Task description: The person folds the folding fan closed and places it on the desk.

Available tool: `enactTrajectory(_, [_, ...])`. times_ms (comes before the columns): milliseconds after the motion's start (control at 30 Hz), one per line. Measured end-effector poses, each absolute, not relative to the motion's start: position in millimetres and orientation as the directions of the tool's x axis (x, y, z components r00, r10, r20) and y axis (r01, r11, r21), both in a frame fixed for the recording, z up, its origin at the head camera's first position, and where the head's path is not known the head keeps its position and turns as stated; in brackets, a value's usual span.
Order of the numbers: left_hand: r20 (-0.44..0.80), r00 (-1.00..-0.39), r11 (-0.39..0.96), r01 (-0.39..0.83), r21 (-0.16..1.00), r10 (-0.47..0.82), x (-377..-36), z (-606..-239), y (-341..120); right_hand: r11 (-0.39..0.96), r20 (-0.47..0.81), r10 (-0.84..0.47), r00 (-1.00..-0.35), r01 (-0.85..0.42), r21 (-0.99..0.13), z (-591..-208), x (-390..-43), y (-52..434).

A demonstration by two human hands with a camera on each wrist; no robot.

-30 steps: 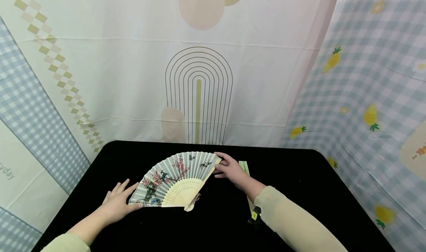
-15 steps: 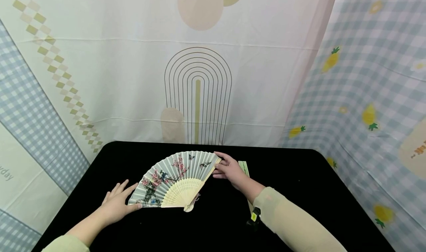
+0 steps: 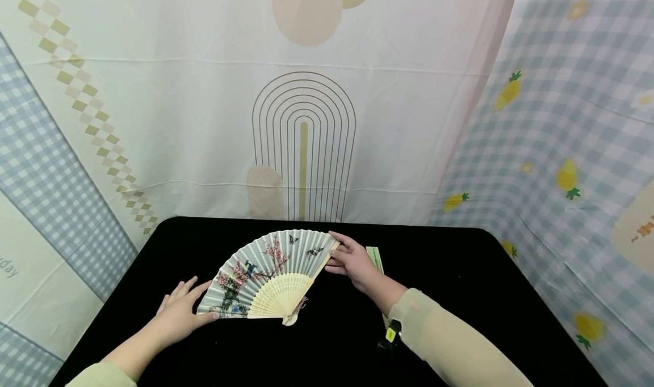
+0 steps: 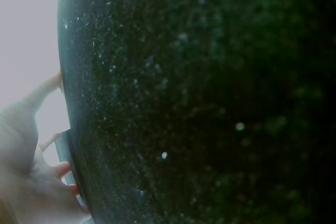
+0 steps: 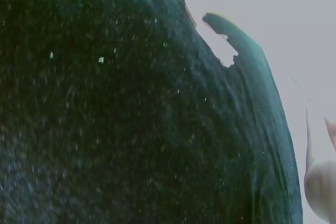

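A folding fan (image 3: pixel 250 285), spread wide, has pale pleated fabric printed with pink blossoms, birds and a butterfly, and cream pierced ribs that meet at a pivot low on its right. My right hand (image 3: pixel 355 264) grips its right guard stick near the top, fingers around the edge. At the lower left corner my left hand (image 3: pixel 179 316) pinches the fan between thumb and forefinger, other fingers extended. In the left wrist view the left hand (image 4: pixel 26 156) shows at the left edge, washed out. Only a pale sliver of the right hand (image 5: pixel 320 187) appears in the right wrist view.
A long, narrow pale green strip (image 3: pixel 374 256) lies partly under the right forearm. A small black device with a yellow mark (image 3: pixel 390 334) sits at the right cuff. Beneath everything is a black-covered table (image 3: pixel 439 251); a printed white curtain (image 3: pixel 204 120) hangs behind it.
The fan's upper edge has risen very slightly near the right hand. Otherwise both hands hold the same places on the fan.
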State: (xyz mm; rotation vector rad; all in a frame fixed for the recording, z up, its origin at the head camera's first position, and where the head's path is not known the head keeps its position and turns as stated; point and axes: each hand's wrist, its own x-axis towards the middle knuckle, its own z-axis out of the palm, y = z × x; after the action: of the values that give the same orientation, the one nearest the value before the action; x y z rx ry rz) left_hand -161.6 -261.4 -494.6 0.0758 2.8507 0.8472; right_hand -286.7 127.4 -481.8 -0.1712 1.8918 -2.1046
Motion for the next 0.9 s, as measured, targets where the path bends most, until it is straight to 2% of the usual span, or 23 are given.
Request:
enactTrajectory(533, [-0.107, -0.992, 0.844, 0.005, 0.536, 0.073, -159.6, -498.7, -256.8, -0.167, -0.107, -0.292, -0.951, 0.161, -0.973, -472.8, -281.5, 123.5])
enactTrajectory(900, [0.021, -0.998, 0.860, 0.068, 0.506, 0.067, -152.3, -502.9, -253.5, -0.182, -0.094, -0.304, -0.948, 0.155, -0.971, -475.2, -279.5, 126.3])
